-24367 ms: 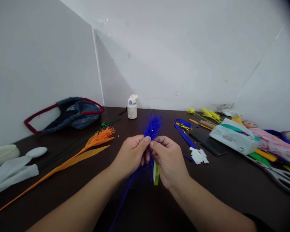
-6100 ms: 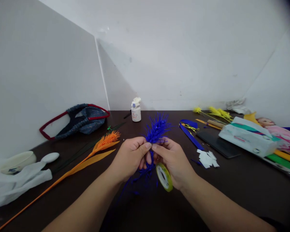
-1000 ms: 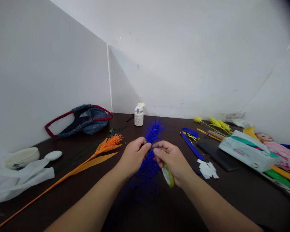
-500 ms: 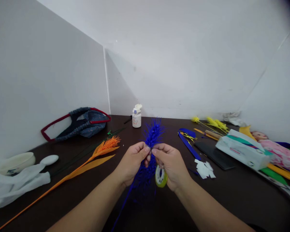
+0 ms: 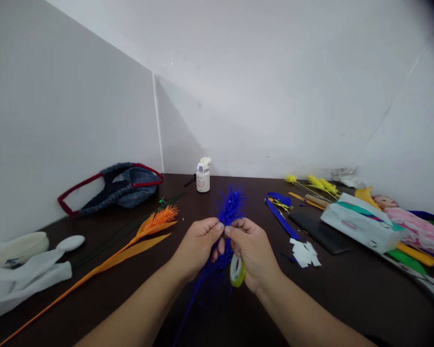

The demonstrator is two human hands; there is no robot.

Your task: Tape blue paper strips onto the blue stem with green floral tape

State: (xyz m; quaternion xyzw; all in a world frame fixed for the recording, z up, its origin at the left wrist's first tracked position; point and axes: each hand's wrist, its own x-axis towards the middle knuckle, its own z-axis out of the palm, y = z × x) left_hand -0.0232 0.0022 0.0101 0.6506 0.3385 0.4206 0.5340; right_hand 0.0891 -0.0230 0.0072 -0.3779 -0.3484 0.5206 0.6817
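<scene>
Both my hands meet at the middle of a blue artificial wheat ear [image 5: 232, 203], whose bristly tip points away from me. My left hand [image 5: 200, 243] pinches it between thumb and fingers. From the other side, my right hand [image 5: 253, 246] presses thumb and forefinger together at the same spot. Below the right fingers hangs a yellow-green roll of tape [image 5: 237, 271], against the palm side. More blue bristles and a thin blue stem run down toward me beneath the hands. The exact pinch point is partly hidden by my fingertips.
To the left lie an orange artificial wheat stem [image 5: 130, 246], a denim bag [image 5: 130, 185], a bowl [image 5: 23, 248] and white cloth [image 5: 29, 284]. A white bottle [image 5: 203, 176] stands behind. On the right are blue strips [image 5: 280, 217], white scraps [image 5: 305, 253], a tissue pack [image 5: 361, 221] and a doll [image 5: 415, 221].
The tape roll has turned and swung slightly down and left beneath my right hand. Both hands remain together at the blue wheat ear, and the view has shifted a little.
</scene>
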